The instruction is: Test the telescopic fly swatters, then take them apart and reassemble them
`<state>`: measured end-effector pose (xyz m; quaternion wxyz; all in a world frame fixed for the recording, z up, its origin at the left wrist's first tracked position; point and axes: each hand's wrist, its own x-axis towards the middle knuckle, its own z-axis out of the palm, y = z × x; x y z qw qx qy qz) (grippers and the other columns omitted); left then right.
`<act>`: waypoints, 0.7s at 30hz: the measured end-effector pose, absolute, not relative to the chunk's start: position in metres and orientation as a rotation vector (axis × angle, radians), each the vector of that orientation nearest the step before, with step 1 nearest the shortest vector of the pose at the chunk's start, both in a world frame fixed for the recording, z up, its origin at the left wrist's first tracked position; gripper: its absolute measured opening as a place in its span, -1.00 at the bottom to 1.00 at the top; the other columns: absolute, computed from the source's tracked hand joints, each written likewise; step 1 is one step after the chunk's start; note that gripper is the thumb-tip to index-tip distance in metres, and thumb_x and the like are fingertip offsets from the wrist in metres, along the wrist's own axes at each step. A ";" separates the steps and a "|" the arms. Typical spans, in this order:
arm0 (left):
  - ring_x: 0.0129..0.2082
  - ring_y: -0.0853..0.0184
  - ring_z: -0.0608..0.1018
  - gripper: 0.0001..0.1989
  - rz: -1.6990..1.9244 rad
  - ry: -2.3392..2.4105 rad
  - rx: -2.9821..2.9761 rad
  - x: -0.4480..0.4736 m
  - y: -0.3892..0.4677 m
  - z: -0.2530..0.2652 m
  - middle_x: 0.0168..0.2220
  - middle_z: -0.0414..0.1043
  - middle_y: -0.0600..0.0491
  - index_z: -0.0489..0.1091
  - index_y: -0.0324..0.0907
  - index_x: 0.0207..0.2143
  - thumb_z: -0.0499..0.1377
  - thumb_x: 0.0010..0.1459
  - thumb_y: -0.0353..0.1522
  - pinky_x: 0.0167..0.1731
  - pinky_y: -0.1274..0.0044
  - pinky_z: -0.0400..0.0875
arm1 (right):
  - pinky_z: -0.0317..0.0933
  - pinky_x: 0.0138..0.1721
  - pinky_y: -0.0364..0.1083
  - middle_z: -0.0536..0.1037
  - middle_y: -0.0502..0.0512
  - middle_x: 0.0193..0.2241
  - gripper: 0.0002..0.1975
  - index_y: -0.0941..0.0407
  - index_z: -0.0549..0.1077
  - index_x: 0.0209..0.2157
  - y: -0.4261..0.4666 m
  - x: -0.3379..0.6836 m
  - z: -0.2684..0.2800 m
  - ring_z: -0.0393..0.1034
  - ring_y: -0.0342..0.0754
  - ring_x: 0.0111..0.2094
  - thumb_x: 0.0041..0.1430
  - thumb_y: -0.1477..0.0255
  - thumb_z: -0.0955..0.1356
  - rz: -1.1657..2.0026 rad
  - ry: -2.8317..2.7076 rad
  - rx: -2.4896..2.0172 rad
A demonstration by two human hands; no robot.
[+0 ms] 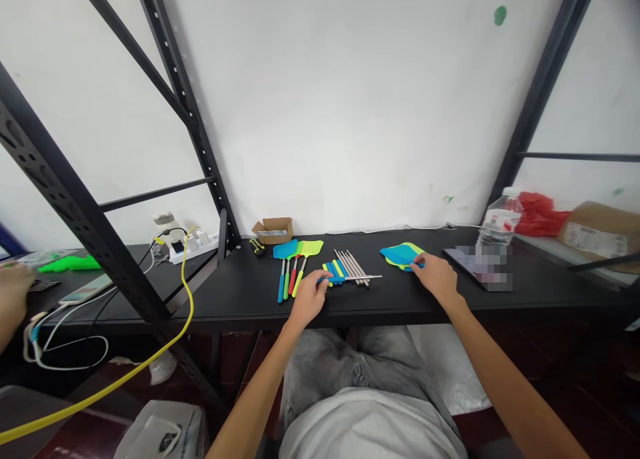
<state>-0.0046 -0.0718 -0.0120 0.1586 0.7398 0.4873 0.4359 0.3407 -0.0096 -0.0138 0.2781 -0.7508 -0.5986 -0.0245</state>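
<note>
Near the frame's centre, the left hand has its fingers closed around a blue-handled metal rod lying over the pile of handles and rods on the black bench. Right of it, the right hand pinches the stack of blue and yellow-green swatter heads. A small open cardboard box sits behind the assembled swatters; its contents and label are unreadable.

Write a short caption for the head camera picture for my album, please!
Left hand holds a blue-handled rod, right hand on swatter heads, on a black table.
</note>
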 end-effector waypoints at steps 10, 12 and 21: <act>-0.43 0.36 0.47 -0.74 1.251 1.399 2.111 -0.004 -0.074 -0.010 -0.29 0.48 0.04 0.43 -0.13 -0.12 0.00 0.23 -0.36 -0.37 0.54 0.33 | 0.06 -0.48 -0.09 0.59 0.09 -0.36 -0.82 0.02 0.50 -0.33 -0.017 0.343 -0.001 0.44 0.08 -0.33 0.10 0.25 0.32 -0.175 -1.573 -1.744; -0.42 0.36 0.47 -0.74 1.252 1.394 2.114 -0.004 -0.074 -0.010 -0.27 0.48 0.04 0.43 -0.14 -0.12 0.01 0.23 -0.36 -0.37 0.54 0.33 | 0.10 -0.44 -0.08 0.59 0.08 -0.34 -0.83 0.03 0.48 -0.34 -0.017 0.345 0.004 0.43 0.06 -0.32 0.12 0.27 0.31 -0.204 -1.602 -1.627; -0.43 0.36 0.48 -0.74 1.243 1.401 2.117 -0.004 -0.074 -0.009 -0.30 0.48 0.04 0.43 -0.14 -0.12 0.01 0.23 -0.37 -0.38 0.55 0.33 | 0.21 -0.29 -0.01 0.57 0.11 -0.34 -0.81 0.06 0.47 -0.32 -0.019 0.346 0.013 0.42 0.09 -0.27 0.20 0.27 0.28 -0.303 -1.711 -1.370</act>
